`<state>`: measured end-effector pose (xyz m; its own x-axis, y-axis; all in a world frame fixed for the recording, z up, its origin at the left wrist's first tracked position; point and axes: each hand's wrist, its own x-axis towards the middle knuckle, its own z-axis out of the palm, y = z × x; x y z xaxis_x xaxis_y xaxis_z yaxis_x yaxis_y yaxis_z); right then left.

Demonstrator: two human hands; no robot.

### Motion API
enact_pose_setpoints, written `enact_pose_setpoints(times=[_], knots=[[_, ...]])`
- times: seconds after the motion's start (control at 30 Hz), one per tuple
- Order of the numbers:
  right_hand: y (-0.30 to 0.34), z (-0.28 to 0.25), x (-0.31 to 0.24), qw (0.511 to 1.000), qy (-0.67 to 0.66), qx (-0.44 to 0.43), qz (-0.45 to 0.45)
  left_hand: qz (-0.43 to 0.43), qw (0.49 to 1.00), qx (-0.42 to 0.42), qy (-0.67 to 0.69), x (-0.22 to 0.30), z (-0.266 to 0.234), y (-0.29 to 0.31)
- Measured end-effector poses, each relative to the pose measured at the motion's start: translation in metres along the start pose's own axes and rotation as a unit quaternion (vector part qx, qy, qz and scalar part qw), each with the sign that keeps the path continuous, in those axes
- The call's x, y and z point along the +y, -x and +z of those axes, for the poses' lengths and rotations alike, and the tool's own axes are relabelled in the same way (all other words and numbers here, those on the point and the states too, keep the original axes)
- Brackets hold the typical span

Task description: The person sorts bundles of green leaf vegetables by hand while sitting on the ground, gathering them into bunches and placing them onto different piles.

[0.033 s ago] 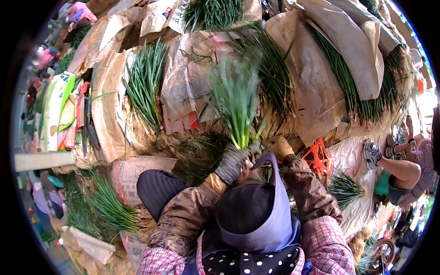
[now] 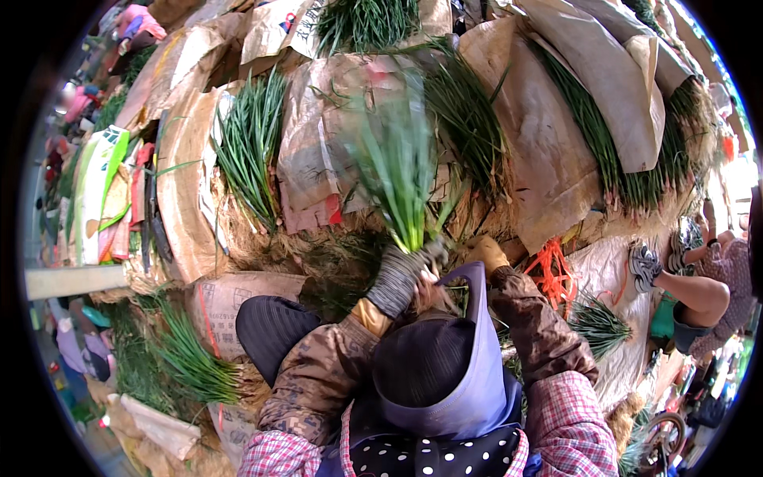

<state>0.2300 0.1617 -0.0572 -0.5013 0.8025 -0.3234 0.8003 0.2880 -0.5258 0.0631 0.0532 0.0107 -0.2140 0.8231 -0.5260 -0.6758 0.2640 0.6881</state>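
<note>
My left hand (image 2: 404, 274), in a dark grey glove, is closed around the lower stems of a bunch of green onions (image 2: 407, 211). Their long leaves fan away from me and blur with motion. Pale stem ends poke out below the grip. Just to the right, my right hand (image 2: 486, 254) wears a tan glove, its fingers curled in beside a few loose stems (image 2: 447, 213). What it pinches, if anything, is hidden. A dark hat with a purple brim (image 2: 486, 358) covers the area below both hands.
Green onion bundles lie on brown sacking at the left (image 2: 253, 151), far right (image 2: 584, 119) and lower left (image 2: 195, 358). Orange ties (image 2: 552, 274) hang right of my right hand. A small bundle (image 2: 600, 326) rests near a seated person's leg (image 2: 690, 290).
The held green onions have swung a little to the left, with their leaves still blurred. My left hand shifts slightly; my right hand stays almost in place.
</note>
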Motion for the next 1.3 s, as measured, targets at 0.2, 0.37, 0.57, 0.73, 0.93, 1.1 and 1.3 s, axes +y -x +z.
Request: enact_pose_setpoints(times=[0.2, 0.37, 0.57, 0.73, 0.93, 1.1, 1.3], knots=[[-0.093, -0.061, -0.016, 0.953, 0.146, 0.266, 0.023, -0.014, 0.986, 0.162, 0.042, 0.019, -0.011, -0.014], [-0.107, -0.035, 0.000, 0.945, 0.191, 0.264, -0.038, -0.182, 0.955, 0.234, 0.004, 0.001, -0.021, -0.028], [0.029, -0.009, -0.070, 0.970, -0.025, 0.057, -0.236, -0.098, 0.966, 0.164, -0.174, -0.003, -0.011, -0.017], [-0.029, -0.024, -0.028, 0.931, -0.288, 0.161, -0.155, -0.004, 0.993, 0.121, 0.009, -0.012, -0.017, -0.018], [-0.108, -0.107, -0.023, 0.983, -0.011, 0.177, 0.052, -0.072, 0.980, 0.184, 0.034, 0.000, -0.012, -0.021], [-0.085, -0.088, -0.044, 0.959, 0.148, 0.198, -0.137, -0.031, 0.989, 0.138, 0.045, -0.009, -0.021, -0.024], [0.015, -0.018, -0.064, 0.958, 0.037, 0.160, -0.236, -0.086, 0.973, 0.179, -0.117, -0.007, -0.006, -0.021]])
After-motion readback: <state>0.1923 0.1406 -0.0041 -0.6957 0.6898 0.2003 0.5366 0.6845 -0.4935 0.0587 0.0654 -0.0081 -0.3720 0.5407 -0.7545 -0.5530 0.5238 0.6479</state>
